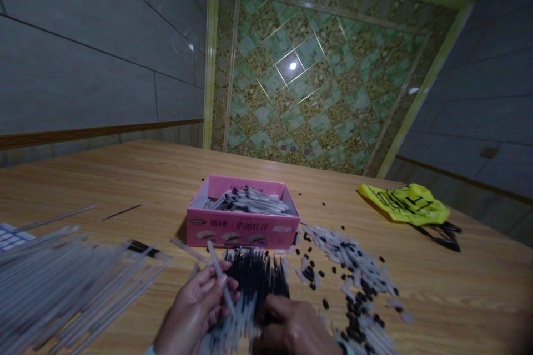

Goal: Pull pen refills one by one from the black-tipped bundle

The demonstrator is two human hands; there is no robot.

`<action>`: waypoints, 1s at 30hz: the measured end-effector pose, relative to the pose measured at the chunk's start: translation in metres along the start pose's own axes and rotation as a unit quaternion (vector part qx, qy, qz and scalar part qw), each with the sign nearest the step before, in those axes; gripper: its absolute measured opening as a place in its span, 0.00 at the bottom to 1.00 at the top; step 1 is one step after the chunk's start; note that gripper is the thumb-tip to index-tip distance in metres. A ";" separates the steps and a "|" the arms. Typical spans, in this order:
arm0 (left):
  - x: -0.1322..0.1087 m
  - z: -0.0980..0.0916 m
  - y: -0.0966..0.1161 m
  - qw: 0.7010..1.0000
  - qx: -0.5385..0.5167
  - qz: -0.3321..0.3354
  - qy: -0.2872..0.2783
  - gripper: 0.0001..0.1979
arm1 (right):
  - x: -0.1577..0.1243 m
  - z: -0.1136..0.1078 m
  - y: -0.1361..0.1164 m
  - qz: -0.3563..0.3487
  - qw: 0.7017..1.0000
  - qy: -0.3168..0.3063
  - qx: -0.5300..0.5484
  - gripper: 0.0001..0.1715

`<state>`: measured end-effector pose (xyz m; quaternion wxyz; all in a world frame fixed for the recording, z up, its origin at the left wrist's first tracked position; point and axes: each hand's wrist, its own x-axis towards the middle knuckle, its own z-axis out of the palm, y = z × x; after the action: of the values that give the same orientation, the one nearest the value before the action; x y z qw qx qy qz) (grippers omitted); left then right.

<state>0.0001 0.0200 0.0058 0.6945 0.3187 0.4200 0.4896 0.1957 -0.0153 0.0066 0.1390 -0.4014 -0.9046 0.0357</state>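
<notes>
My left hand [202, 305] is closed around a translucent white pen barrel [217, 269], which tilts up and to the left. My right hand [293, 324] is curled low over a bundle of black-tipped pen refills [258, 274]; motion blurs its fingertips, and whatever they pinch is hidden. These refills lie side by side between the hands, black ends pointing away from me. Just beyond them stands a pink box [244, 230] holding many assembled-looking clear pens with dark ends [250, 199].
On the left is a wide heap of clear tubes [75, 283] beside a checked cloth or paper [14, 238]. White caps [353, 255] and small black plugs [362, 302] are scattered on the right. A yellow bag [406, 203] with black straps lies on the wooden table [145, 177].
</notes>
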 end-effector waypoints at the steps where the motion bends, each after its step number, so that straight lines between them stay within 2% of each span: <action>1: 0.000 0.000 0.000 1.000 0.001 0.001 -0.001 0.24 | -0.001 0.000 0.000 -0.002 1.000 0.003 0.010 0.05; 8: -0.001 -0.001 0.000 1.000 -0.010 0.005 -0.001 0.23 | -0.002 -0.005 -0.001 -0.037 0.994 0.083 0.058 0.07; 11: -0.001 0.000 0.001 1.000 -0.020 0.006 0.009 0.23 | -0.001 -0.014 -0.004 -0.043 0.985 0.159 0.052 0.08; 13: -0.001 0.002 0.002 0.999 -0.026 0.009 0.027 0.22 | -0.004 -0.018 -0.005 -0.073 0.969 0.227 0.070 0.10; 15: -0.001 0.003 0.003 0.998 -0.030 0.010 0.049 0.20 | -0.008 -0.017 -0.008 -0.084 0.941 0.307 0.113 0.11; 17: -0.002 0.004 0.004 0.998 -0.035 0.009 0.061 0.17 | -0.010 -0.012 -0.014 -0.033 0.898 0.393 0.196 0.09; 18: -0.002 0.004 0.005 0.997 -0.037 0.006 0.062 0.16 | -0.010 -0.009 -0.018 0.021 0.864 0.432 0.258 0.08; 20: -0.001 0.003 0.005 0.997 -0.039 0.003 0.062 0.15 | -0.007 -0.004 -0.024 0.128 0.774 0.477 0.396 0.04; 22: -0.001 0.002 0.006 0.997 -0.038 0.002 0.063 0.15 | 0.000 -0.002 -0.028 0.199 0.691 0.463 0.517 0.07; 24: -0.002 0.003 0.006 0.998 -0.036 0.002 0.060 0.16 | 0.006 0.000 -0.026 0.226 0.644 0.415 0.602 0.18; 27: -0.006 0.006 0.007 0.998 -0.033 0.006 0.053 0.17 | 0.010 0.006 -0.018 0.235 0.602 0.331 0.688 0.31; 30: -0.010 0.010 0.008 0.998 -0.037 0.015 0.044 0.19 | 0.007 0.018 -0.011 0.231 0.577 0.222 0.751 0.29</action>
<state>0.0039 0.0133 0.0199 0.6796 0.2772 0.4267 0.5285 0.1781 -0.0163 -0.0071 0.5741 -0.3442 -0.3713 0.6435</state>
